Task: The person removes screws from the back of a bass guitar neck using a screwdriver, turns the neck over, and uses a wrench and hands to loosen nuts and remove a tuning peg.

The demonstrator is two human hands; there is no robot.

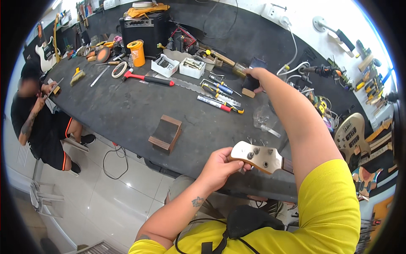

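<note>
The left hand (220,167) is curling closed, thumb on top, its tattooed forearm rising from the lower edge with the elbow bent. The right arm is stretching far forward, nearly straight, its hand (255,75) closing in a grasp, knuckles turned upward.

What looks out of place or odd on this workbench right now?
Nothing looks spilled or broken. The left hand holds a pale guitar headstock at the bench's near edge; its tuner posts show no strings. The right hand reaches to a dark block. Tools lie scattered, including a red-handled hammer.
</note>
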